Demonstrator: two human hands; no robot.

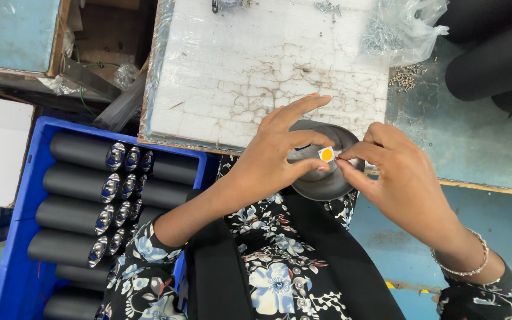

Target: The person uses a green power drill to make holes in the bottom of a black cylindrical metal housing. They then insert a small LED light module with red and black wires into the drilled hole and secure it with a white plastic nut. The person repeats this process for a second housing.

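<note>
A round dark grey metal housing (327, 181) rests against the front edge of the white cracked board (256, 71), above my lap. My left hand (274, 151) lies over its left side, fingers spread, thumb and forefinger at a small white square chip with a yellow-orange centre (326, 154). My right hand (401, 175) comes in from the right and pinches the same chip at its right edge with thumb and forefinger. The chip sits on top of the housing. A bracelet is on my right wrist.
A blue crate (16, 249) at my left holds several black cylinders with shiny reflector ends. A clear plastic bag of small screws (395, 29) lies at the board's far right, loose screws beside it. Large black tubes (493, 59) lie at upper right.
</note>
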